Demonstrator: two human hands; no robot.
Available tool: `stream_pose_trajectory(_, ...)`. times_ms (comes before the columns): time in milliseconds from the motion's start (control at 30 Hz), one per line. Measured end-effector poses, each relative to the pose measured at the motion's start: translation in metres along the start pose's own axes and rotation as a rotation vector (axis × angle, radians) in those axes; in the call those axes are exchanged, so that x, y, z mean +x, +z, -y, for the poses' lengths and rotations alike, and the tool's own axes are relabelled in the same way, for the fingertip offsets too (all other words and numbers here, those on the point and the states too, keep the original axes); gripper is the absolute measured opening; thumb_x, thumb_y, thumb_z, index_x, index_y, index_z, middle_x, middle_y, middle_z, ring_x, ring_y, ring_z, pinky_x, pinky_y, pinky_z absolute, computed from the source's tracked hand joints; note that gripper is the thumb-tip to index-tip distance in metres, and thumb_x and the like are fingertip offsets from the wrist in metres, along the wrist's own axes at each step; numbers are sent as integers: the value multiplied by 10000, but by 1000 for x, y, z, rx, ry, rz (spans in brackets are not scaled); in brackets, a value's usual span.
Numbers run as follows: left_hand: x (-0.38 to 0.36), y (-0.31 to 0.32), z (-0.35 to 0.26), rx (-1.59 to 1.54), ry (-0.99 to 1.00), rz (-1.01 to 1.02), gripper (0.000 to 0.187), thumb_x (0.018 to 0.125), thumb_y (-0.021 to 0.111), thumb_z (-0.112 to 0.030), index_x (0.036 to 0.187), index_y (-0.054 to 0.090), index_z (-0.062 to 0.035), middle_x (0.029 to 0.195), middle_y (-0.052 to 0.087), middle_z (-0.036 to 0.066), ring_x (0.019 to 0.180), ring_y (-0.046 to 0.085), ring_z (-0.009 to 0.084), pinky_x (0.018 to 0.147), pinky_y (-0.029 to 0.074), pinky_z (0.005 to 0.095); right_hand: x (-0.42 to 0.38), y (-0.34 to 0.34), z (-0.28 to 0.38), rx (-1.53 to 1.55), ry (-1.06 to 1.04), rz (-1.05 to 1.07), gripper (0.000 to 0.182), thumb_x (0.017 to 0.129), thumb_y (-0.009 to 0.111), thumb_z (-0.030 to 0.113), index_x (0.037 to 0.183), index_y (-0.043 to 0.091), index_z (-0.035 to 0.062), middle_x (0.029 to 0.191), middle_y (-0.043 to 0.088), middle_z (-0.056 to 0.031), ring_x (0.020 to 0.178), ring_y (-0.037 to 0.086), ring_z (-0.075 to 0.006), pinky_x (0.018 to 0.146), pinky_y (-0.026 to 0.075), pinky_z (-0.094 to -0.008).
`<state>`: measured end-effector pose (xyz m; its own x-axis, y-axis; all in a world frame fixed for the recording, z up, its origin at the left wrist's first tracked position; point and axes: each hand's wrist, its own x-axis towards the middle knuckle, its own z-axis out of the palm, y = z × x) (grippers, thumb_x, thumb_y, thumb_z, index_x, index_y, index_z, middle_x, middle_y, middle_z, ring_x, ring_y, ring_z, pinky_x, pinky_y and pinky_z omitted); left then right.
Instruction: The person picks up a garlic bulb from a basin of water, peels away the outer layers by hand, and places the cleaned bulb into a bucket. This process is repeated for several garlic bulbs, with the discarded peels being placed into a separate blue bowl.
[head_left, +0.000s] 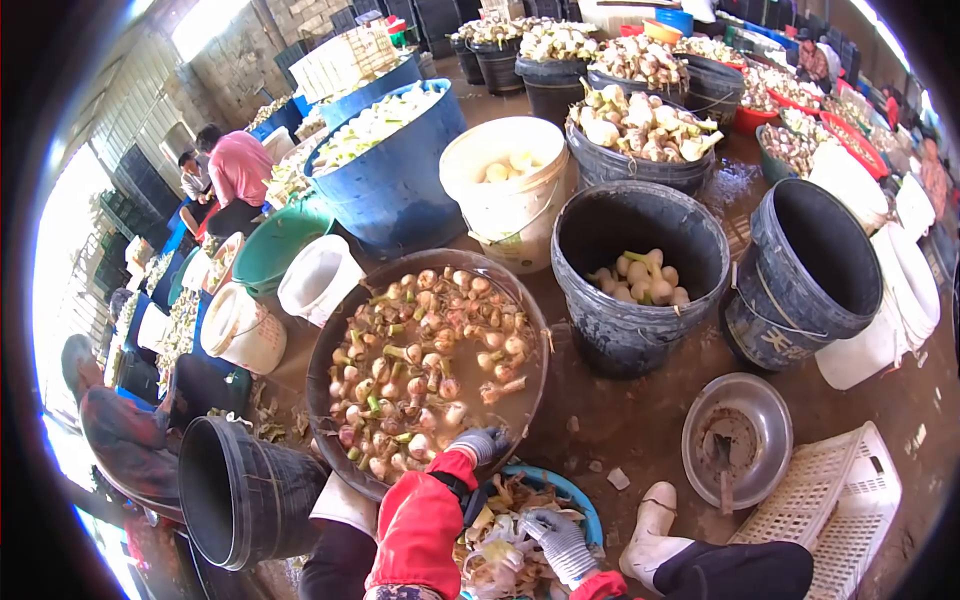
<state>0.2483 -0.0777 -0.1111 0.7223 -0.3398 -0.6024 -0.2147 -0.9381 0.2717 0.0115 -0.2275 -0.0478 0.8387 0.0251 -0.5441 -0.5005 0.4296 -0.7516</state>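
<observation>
My left hand (482,444), in a grey glove below a red sleeve, is at the near rim of a wide dark tub (314,400). Its fingers are bent together; whatever they hold is hidden. Many garlic bulbs (420,360) with short stems lie in brown water in this tub. My right hand (558,543), also gloved, is over a blue basin (592,512) heaped with garlic skins and leaf scraps (505,560). Its fingers are curled, and I cannot make out anything between them.
A dark bucket (640,215) with trimmed garlic stands ahead, beside another dark bucket (800,260). Right of my boot are a metal bowl (697,450) with a tool inside and a white crate (850,500). A tipped bucket (265,490) lies left. People sit farther back.
</observation>
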Motion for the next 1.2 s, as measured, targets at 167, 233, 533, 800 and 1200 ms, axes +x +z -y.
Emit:
stream_pose_trajectory(167, -21, -16, 3, -402, -49, 243, 655, 798, 664, -339, 1369, 436, -114, 1189, 586, 206, 1117, 574, 311, 934, 448, 380, 3, 0, 5, 36, 69, -44, 256, 901, 614, 158, 1067, 623, -36, 912, 663, -68, 808, 618, -111, 712, 505, -229)
stream_pose_trajectory(233, -60, -18, -3, -466, 79, 72, 711, 784, 676, -327, 1400, 391, -115, 1235, 549, 212, 1128, 559, 316, 940, 448, 374, 2, 2, 8, 142, 107, -36, 271, 897, 624, 143, 1103, 610, -34, 920, 659, -63, 810, 614, -107, 713, 505, -231)
stream_pose_trajectory(533, -227, 17, -41, -720, 237, -384, 862, 695, 818, -295, 1342, 384, 72, 1237, 555, 227, 1140, 556, 273, 958, 440, 329, -23, 28, 23, -10, -163, -52, 352, 875, 626, 71, 1209, 568, -27, 1082, 646, -86, 938, 614, -126, 790, 512, -227)
stream_pose_trajectory(800, -271, 88, -84, -450, 69, -672, 699, 663, 775, -271, 1239, 505, 20, 1115, 553, 252, 993, 569, 403, 864, 480, 418, -48, 35, 10, -613, -344, -72, 368, 843, 627, 83, 1189, 575, -31, 1086, 647, -175, 1010, 623, -262, 904, 464, -291)
stream_pose_trajectory(1200, -279, 92, -76, -2007, 41, -297, 532, 827, 667, -152, 1286, 433, -19, 1135, 564, 185, 1044, 588, 289, 856, 526, 425, -46, 19, -1, -220, -171, 102, 319, 877, 536, 28, 1187, 584, -30, 1071, 652, -111, 967, 613, -181, 856, 478, -277)
